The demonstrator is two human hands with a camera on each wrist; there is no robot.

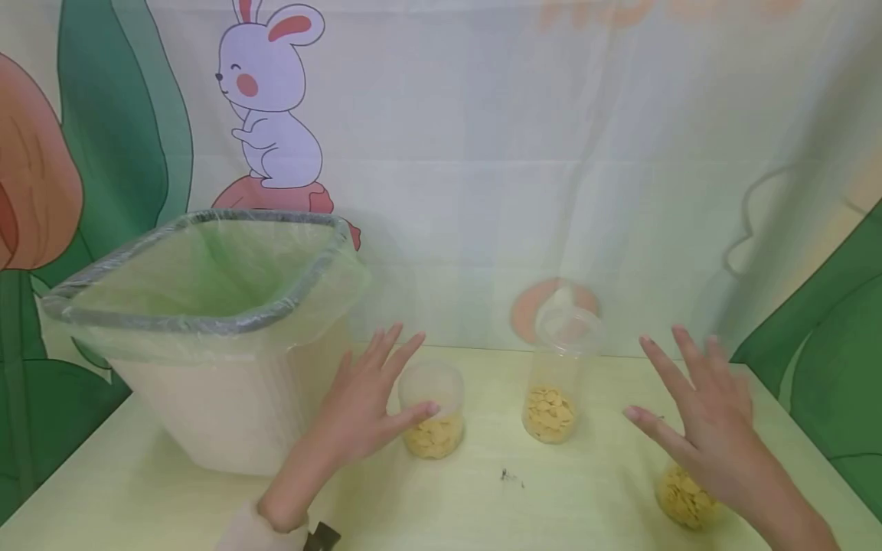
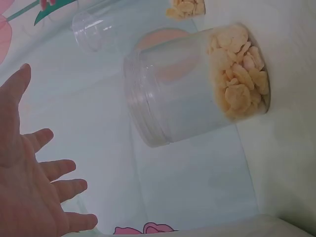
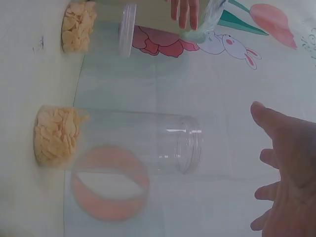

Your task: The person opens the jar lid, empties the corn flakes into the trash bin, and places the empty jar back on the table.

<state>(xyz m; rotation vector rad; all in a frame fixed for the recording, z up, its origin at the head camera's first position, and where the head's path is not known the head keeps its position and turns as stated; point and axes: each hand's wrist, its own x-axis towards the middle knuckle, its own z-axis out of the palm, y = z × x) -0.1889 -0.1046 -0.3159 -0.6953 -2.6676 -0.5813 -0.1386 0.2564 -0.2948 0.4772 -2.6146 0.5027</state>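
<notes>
My left hand (image 1: 365, 409) hovers, fingers spread, beside a clear jar (image 1: 434, 440) topped with a translucent lid. Thin yellow flakes fill the bottom of that jar, which also shows large in the left wrist view. A taller clear jar (image 1: 549, 405) stands upright to its right, with flakes at its base and no lid visible. Over at the right, my right hand (image 1: 713, 428) is raised with fingers apart, holding nothing. Beneath it is a third container (image 1: 689, 497) of yellow flakes, its upper part hidden by the hand.
A bin (image 1: 227, 413) lined with a green translucent bag stands at the left of the pale table (image 1: 441, 513). Small dark specks (image 1: 508, 476) lie near the table's middle. Behind hangs a cloth (image 1: 468, 153) printed with a rabbit and plants.
</notes>
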